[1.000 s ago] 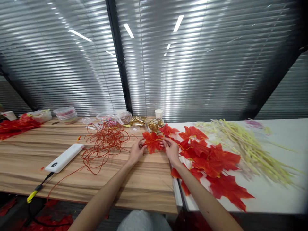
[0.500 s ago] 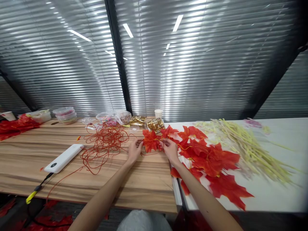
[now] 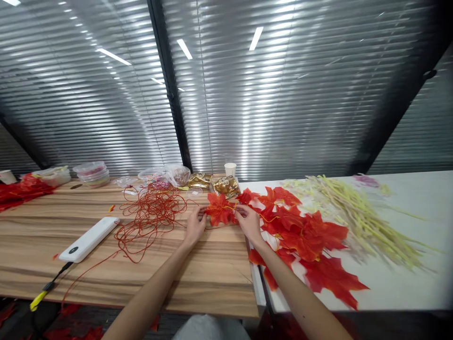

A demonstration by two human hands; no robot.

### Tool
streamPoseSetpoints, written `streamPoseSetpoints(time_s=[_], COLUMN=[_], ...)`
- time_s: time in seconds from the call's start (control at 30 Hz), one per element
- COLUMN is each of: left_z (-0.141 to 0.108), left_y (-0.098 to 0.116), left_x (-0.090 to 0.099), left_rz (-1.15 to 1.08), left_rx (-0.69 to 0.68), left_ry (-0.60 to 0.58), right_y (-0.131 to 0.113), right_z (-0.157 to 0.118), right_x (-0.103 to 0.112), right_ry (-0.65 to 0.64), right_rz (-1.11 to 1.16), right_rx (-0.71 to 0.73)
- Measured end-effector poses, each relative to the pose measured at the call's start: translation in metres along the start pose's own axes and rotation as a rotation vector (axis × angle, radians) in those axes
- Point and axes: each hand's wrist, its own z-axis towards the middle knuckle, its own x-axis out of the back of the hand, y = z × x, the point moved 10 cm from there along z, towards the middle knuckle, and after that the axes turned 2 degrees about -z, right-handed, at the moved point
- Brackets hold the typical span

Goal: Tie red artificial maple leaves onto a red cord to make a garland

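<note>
A red maple leaf (image 3: 218, 208) with a yellow stem spans the space between my two hands, just above the wooden table. My left hand (image 3: 196, 224) pinches at its left side, fingers pressed together. On the other side, my right hand (image 3: 249, 223) pinches at the yellow stem, thumb against fingers. Right of my right hand, a pile of red leaves (image 3: 304, 236) with yellow stems spreads over the white table. A loose tangle of red cord (image 3: 150, 212) lies left of my left hand.
A white power bank (image 3: 89, 240) with a black cable lies at left. Along the back stand plastic containers (image 3: 92, 174), gold packets (image 3: 225, 186) and a paper cup (image 3: 230, 169). Pale yellow stems (image 3: 368, 222) lie on the white table (image 3: 421, 193). More red leaves are at far left.
The whole view has shifted slightly, so things sit a little further left. My hands keep nearly the same pinch at the leaf.
</note>
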Motion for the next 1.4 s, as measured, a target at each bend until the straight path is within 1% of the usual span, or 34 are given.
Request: streamPoseSetpoints(time_s=[0.17,0.33,0.5,0.57,0.63,0.73,0.9,1.0,1.1,1.17,1.2,1.33,1.4], left_z=[0.000,-0.001,-0.001,-0.001,-0.001,-0.001,-0.004,-0.006,-0.009,-0.012,-0.014,-0.026,-0.033], left_y=[-0.001,-0.001,-0.001,-0.003,-0.004,-0.001,0.019,0.030,0.040,0.049,0.054,0.074,0.080], left_x=[-0.002,0.000,0.001,0.002,0.002,0.004,0.013,0.018,0.020,0.015,0.009,-0.020,-0.029], left_rz=[-0.030,-0.001,0.011,0.020,0.028,0.065,0.191,0.213,0.212,0.193,0.182,0.209,0.249], left_rx=[0.008,0.002,0.014,0.016,0.007,-0.027,-0.136,-0.187,-0.221,-0.264,-0.289,-0.389,-0.428], left_ry=[-0.009,-0.007,0.007,0.017,0.026,0.044,0.108,0.163,0.191,0.149,0.099,-0.185,-0.269], right_y=[-0.008,-0.027,-0.040,-0.040,-0.037,-0.036,-0.041,-0.042,-0.042,-0.042,-0.042,-0.043,-0.042], right_z=[0.000,-0.005,-0.009,-0.009,-0.008,-0.008,-0.010,-0.011,-0.012,-0.013,-0.013,-0.012,-0.012], right_x=[0.010,0.019,0.030,0.028,0.022,0.016,0.015,0.015,0.012,0.009,0.008,0.010,0.010], right_ry=[0.057,0.103,0.200,0.179,0.129,0.079,0.079,0.088,0.062,0.036,0.028,0.045,0.043], right_rz=[-0.073,-0.161,-0.227,-0.251,-0.269,-0.292,-0.318,-0.342,-0.372,-0.375,-0.374,-0.375,-0.376], right_rx=[0.039,0.111,0.175,0.180,0.172,0.173,0.192,0.216,0.240,0.252,0.256,0.260,0.262])
